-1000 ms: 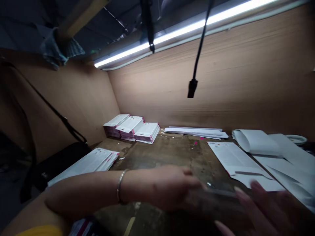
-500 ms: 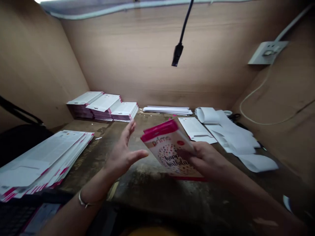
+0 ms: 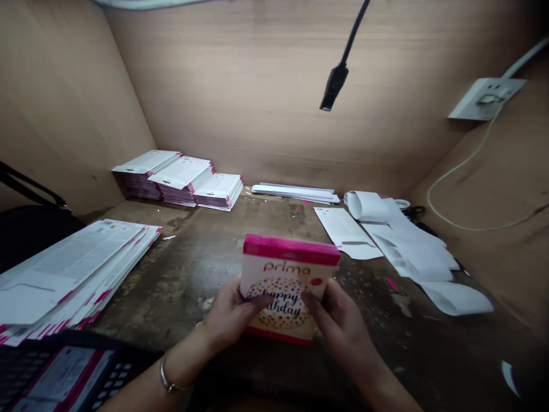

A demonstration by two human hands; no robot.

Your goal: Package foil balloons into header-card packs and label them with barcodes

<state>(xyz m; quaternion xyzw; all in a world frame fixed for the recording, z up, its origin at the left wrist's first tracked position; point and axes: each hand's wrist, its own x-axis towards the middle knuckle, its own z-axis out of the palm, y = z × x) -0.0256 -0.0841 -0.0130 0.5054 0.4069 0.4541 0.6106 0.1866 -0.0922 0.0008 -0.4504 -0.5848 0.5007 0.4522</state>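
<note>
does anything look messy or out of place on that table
A pink scrap and a white scrap lie loose on the table like litter; the long paper at right curls untidily. The held packets look fairly even.

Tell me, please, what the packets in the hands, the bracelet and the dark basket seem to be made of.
Packets: probably thin card or stiff paper, smooth and printed, judging by flat faces and straight edges; whether coated, I cannot tell.
Bracelet: apparently metal, silvery and shiny, since it catches the light.
Basket: likely dark plastic, given its rows of holes; finish unclear.
</note>
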